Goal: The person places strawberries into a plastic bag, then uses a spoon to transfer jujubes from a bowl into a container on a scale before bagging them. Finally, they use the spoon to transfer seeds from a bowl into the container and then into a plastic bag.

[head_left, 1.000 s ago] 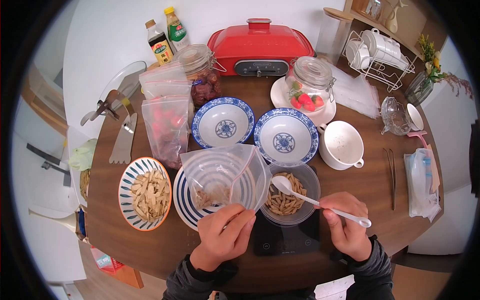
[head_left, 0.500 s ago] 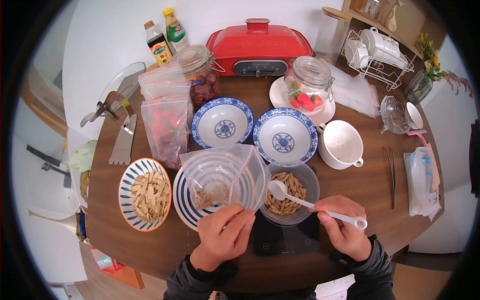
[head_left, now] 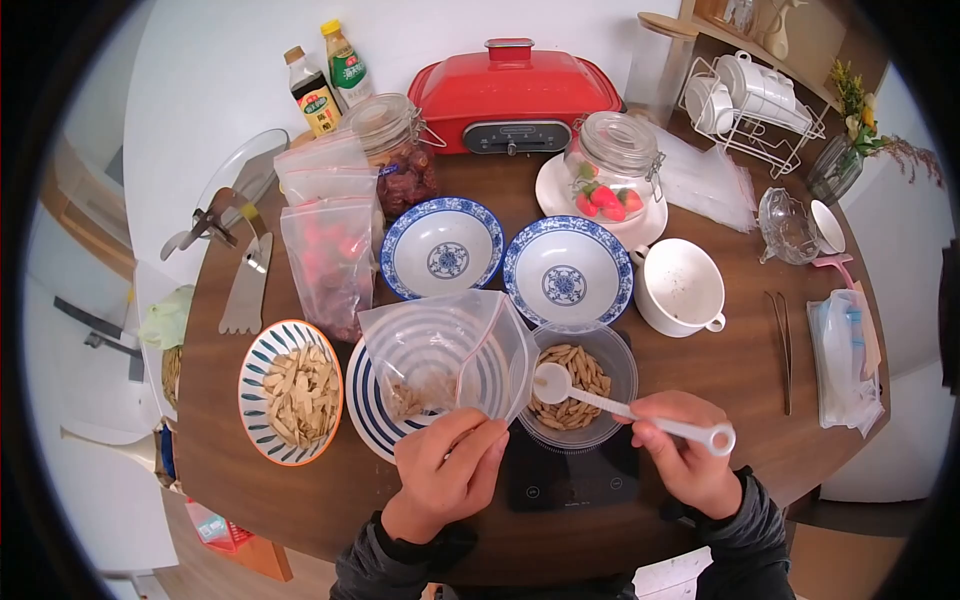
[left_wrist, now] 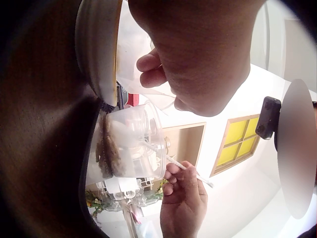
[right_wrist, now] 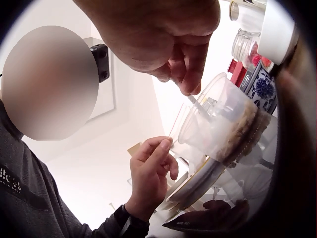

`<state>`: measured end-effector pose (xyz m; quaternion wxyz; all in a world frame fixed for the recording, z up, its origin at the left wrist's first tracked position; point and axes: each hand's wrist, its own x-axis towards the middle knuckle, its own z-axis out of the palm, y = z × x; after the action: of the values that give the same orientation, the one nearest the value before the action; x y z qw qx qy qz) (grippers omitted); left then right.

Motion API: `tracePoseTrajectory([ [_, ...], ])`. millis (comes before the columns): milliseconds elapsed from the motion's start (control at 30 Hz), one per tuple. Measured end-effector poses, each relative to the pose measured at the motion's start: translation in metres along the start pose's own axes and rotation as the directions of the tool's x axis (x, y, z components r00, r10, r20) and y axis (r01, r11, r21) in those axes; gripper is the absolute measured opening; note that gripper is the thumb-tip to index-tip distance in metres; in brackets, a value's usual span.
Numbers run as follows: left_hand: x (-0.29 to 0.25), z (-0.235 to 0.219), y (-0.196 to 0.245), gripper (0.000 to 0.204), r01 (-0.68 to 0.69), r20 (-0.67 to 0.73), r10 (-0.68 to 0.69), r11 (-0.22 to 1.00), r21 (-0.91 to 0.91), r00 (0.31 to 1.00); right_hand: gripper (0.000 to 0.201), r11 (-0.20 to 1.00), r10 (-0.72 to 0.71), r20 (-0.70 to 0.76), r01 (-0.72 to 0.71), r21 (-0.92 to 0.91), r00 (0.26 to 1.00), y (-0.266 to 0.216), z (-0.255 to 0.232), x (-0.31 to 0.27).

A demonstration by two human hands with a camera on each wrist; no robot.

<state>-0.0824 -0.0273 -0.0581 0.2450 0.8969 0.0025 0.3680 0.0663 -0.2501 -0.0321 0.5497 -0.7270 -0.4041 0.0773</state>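
My left hand [head_left: 450, 475] pinches the lower edge of a clear zip bag [head_left: 515, 355], which gapes above a blue-ringed plate [head_left: 365, 400]. Small tan bits lie low in the bag. In my right hand [head_left: 692, 455] is a white plastic spoon [head_left: 598, 402], gripped by its handle, its bowl inside a clear plastic tub [head_left: 627, 375]. Tan, elongated dried pieces [head_left: 577, 412] lie in that tub, which stands on a black digital scale [head_left: 575, 492]. The left wrist view also catches the spoon handle [left_wrist: 174, 162] slanting out of the tub.
Left of the plate stands a striped bowl [head_left: 250, 410] of pale slices. Behind are two blue-and-white bowls [head_left: 440, 215], filled zip bags [head_left: 325, 255], a jar of strawberries [head_left: 610, 160] and a red cooker [head_left: 515, 85]. To the right are a white two-handled cup [head_left: 685, 290] and tweezers [head_left: 785, 350].
The spoon has shifted slightly left and toward me within the tub, and its handle end has turned a little. My left hand and the bag have stayed in place.
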Motion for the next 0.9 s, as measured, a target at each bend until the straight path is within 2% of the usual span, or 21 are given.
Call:
tracePoseTrajectory([
  [33, 0.0, 0.0, 0.0, 0.021, -0.002, -0.001, 0.002, 1.0, -0.001, 1.0, 0.016, 0.978, -0.175, 0.056, 0.18, -0.104, 0.983, 0.0, -0.001, 0.003],
  [67, 0.0, 0.0, 0.0, 0.021, -0.002, -0.001, 0.002, 1.0, -0.001, 1.0, 0.015, 0.97, -0.212, 0.066, 0.218, -0.111, 0.975, -0.003, 0.001, 0.005],
  [400, 0.0, 0.0, 0.0, 0.022, -0.005, 0.003, 0.005, 1.0, 0.002, 1.0, 0.021, 0.945, -0.281, 0.033, 0.283, -0.164, 0.959, 0.0, 0.004, 0.004],
  [467, 0.0, 0.0, 0.0, 0.022, -0.007, 0.005, 0.007, 1.0, 0.001, 1.0, 0.022, 0.911, -0.337, 0.108, 0.353, -0.211, 0.935, -0.001, 0.004, 0.005],
  [600, 0.001, 0.003, -0.003, 0.022, -0.041, -0.029, 0.041, 0.999, 0.007, 0.999, 0.023, 0.875, -0.391, 0.141, 0.415, -0.249, 0.91, -0.005, 0.01, 0.004],
  [700, 0.001, 0.003, -0.005, 0.022, -0.069, -0.057, 0.069, 0.998, 0.009, 0.996, 0.023, 0.901, -0.348, 0.144, 0.373, -0.22, 0.926, -0.003, 0.007, 0.002],
  [800, 0.0, 0.001, -0.002, 0.022, -0.04, -0.03, 0.04, 0.999, 0.002, 0.999, 0.017, 0.999, -0.044, 0.069, 0.042, 0.023, 0.997, -0.002, 0.006, -0.001],
  [833, 0.0, 0.0, 0.0, 0.022, -0.011, -0.004, 0.011, 1.0, -0.003, 1.0, 0.017, 0.999, -0.045, 0.068, 0.044, 0.023, 0.997, -0.001, 0.006, -0.004],
  [900, 0.0, 0.0, 0.0, 0.021, -0.006, -0.004, 0.006, 1.0, -0.005, 1.0, 0.017, 0.962, 0.195, 0.055, -0.202, 0.183, 0.979, 0.0, 0.006, -0.007],
])
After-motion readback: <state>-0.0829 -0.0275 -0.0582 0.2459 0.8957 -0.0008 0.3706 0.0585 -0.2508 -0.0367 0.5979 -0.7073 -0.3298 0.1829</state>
